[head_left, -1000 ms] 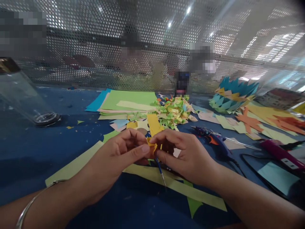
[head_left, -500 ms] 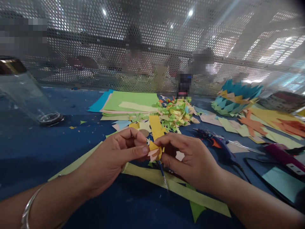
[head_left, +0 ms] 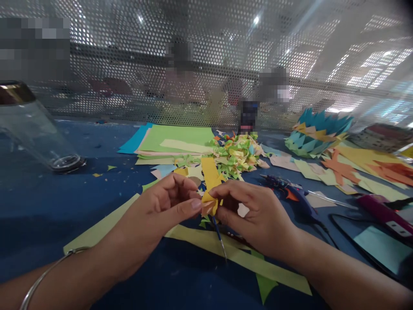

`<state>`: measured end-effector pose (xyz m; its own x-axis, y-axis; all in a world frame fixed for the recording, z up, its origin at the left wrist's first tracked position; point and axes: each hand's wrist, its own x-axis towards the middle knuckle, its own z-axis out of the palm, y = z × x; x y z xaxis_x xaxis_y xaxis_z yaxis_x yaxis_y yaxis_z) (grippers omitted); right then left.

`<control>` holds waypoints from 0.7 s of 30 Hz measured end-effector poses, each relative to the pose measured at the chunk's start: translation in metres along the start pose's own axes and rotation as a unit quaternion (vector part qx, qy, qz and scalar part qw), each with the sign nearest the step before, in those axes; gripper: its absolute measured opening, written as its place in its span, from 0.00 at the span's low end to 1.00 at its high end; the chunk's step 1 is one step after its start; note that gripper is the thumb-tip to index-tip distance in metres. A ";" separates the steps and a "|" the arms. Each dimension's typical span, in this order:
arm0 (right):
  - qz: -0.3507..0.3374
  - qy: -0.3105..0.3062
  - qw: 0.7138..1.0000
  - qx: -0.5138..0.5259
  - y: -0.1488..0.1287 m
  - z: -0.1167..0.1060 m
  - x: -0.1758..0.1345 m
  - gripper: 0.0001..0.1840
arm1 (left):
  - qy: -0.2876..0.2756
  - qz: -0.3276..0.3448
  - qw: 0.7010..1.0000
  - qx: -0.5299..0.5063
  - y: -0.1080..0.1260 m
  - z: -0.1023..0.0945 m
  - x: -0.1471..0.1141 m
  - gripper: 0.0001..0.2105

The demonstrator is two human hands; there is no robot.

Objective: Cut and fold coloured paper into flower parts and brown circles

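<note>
A yellow paper strip point(head_left: 209, 170) stands between my hands, its near end curled over a small pink paper piece point(head_left: 207, 209). My right hand point(head_left: 254, 211) pinches the curled end between thumb and fingers. From the other side, my left hand point(head_left: 158, 211) has its fingers bent and its thumb tip against the same end; part of this contact is hidden. Below the strip a thin blue tool with a metal tip point(head_left: 220, 241) points toward me. Under both hands lies a long pale green paper strip point(head_left: 258, 256).
Paper scraps point(head_left: 238, 153) are heaped beyond my hands, beside stacked coloured sheets point(head_left: 180, 133). A glue gun point(head_left: 297, 200), a purple power strip point(head_left: 383, 213) and a layered paper crown shape point(head_left: 318, 133) are to the right. A clear bottle point(head_left: 38, 133) stands left, before a perforated metal screen point(head_left: 129, 86).
The yellow strip's near end has curled further over the pink piece, so less pink shows. Both hands stay nearly in place; the view has shifted slightly.
</note>
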<state>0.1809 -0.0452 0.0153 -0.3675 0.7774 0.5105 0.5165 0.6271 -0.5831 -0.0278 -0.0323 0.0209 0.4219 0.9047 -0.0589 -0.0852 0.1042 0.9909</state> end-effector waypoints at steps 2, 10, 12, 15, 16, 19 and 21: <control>-0.018 0.015 1.000 -0.011 0.000 0.000 0.000 0.07 | 0.011 -0.028 0.999 -0.030 -0.002 0.005 -0.003 0.13; -0.044 0.019 0.998 -0.033 -0.002 0.002 0.003 0.07 | 0.031 -0.039 0.997 -0.064 -0.007 0.012 -0.006 0.15; -0.045 0.020 0.998 -0.040 -0.002 0.002 0.003 0.07 | 0.038 -0.044 0.996 -0.068 -0.007 0.012 -0.005 0.15; -0.047 0.017 0.998 -0.047 -0.002 0.002 0.002 0.08 | 0.047 -0.048 0.995 -0.071 -0.006 0.013 -0.005 0.14; -0.049 0.014 0.998 -0.045 -0.001 0.002 0.002 0.08 | 0.048 -0.049 0.995 -0.067 -0.006 0.014 -0.006 0.14; -0.054 -0.002 0.998 -0.036 0.001 0.004 0.002 0.09 | 0.043 -0.056 0.996 -0.052 -0.006 0.013 -0.006 0.09; -0.053 -0.013 0.998 -0.036 0.003 0.005 0.002 0.10 | 0.034 -0.064 0.996 -0.048 -0.005 0.011 -0.006 0.06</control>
<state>0.1781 -0.0414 0.0118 -0.4424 0.7085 0.5498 0.5275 0.7014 -0.4793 -0.0196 -0.0430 0.0172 0.3728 0.9072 -0.1951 -0.1217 0.2562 0.9589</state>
